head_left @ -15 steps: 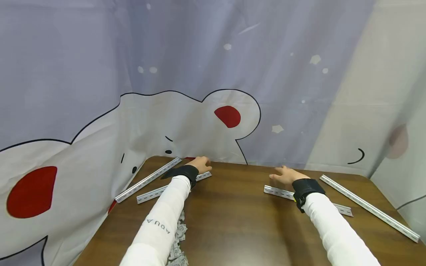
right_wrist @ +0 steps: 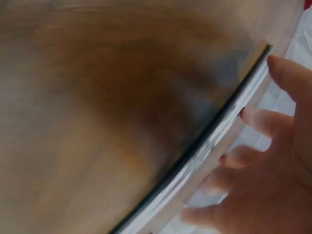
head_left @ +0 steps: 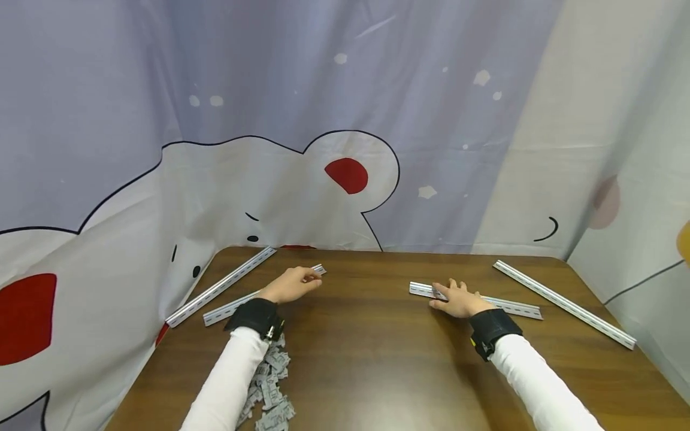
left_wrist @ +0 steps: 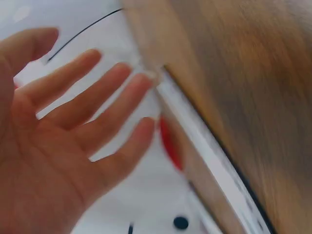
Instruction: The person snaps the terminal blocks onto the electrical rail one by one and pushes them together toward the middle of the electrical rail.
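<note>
Four slotted metal rails would be too many to count here, so several lie on the wooden table, shorter ones inside longer ones. My left hand [head_left: 291, 284] hovers above the far end of the shorter left rail [head_left: 229, 308], its fingers spread and holding nothing in the left wrist view. Over the shorter right rail [head_left: 509, 306] is my right hand [head_left: 458, 299], fingers apart and slightly bent. In the right wrist view its fingertips [right_wrist: 278, 63] are close against the rail [right_wrist: 195, 161]; whether they touch it I cannot tell.
A longer rail [head_left: 221, 287] lies at the table's left edge, another [head_left: 563, 304] at the right. Small grey plastic pieces [head_left: 275, 389] are heaped beside my left forearm. A printed curtain [head_left: 280, 185] hangs behind the wooden table [head_left: 356, 347].
The head view has shifted a little. My left hand has come back nearer to me, and my right hand has lowered towards the shorter right rail.
</note>
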`<state>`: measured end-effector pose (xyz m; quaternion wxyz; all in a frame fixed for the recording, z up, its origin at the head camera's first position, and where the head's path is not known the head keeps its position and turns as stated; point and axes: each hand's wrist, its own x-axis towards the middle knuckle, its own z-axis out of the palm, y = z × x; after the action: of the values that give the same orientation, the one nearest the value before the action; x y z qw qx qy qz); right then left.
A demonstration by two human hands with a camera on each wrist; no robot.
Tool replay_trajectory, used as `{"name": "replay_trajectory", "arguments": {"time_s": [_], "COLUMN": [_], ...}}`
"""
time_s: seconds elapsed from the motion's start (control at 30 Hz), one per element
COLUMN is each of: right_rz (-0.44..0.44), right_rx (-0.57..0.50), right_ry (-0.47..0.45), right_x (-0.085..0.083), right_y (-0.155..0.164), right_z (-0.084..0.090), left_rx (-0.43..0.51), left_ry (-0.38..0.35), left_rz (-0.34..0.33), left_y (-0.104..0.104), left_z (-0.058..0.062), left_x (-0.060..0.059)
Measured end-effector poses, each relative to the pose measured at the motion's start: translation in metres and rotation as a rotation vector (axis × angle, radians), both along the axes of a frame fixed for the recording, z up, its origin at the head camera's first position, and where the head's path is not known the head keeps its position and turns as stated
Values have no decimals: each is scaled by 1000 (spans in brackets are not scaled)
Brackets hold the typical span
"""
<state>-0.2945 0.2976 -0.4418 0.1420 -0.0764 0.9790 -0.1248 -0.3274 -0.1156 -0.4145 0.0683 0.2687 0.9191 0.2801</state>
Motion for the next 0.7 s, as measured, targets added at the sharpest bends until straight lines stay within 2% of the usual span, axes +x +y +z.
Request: {"name": "replay_trajectory", "arguments": {"time_s": [0.1, 0.2, 0.3, 0.4, 0.53, 0.63, 0.7], "right_rz": [-60, -82, -85, -90, -94, -93, -93], "right_rx": [37, 40, 26, 9, -4, -2, -12], "right_ry": [-31, -22, 7, 13, -6, -21, -26], "right_x": [8, 16, 18, 20, 23, 24, 25], "right_y": [5, 7, 4, 1, -5, -11, -16], "right_z": [-5, -9, -12, -14, -14, -14, -15], "left_rx": [55, 76, 73, 67, 63, 59, 60], "left_ry": [16, 7, -11, -12, 17, 17, -9], "left_rz": [31, 84, 180, 264, 344, 381, 386], "left_y": [-25, -55, -89, -117, -139, -149, -153], "left_z": [2, 9, 18, 23, 27, 29, 31], "left_x": [26, 58, 88, 110, 125, 127, 126]}}
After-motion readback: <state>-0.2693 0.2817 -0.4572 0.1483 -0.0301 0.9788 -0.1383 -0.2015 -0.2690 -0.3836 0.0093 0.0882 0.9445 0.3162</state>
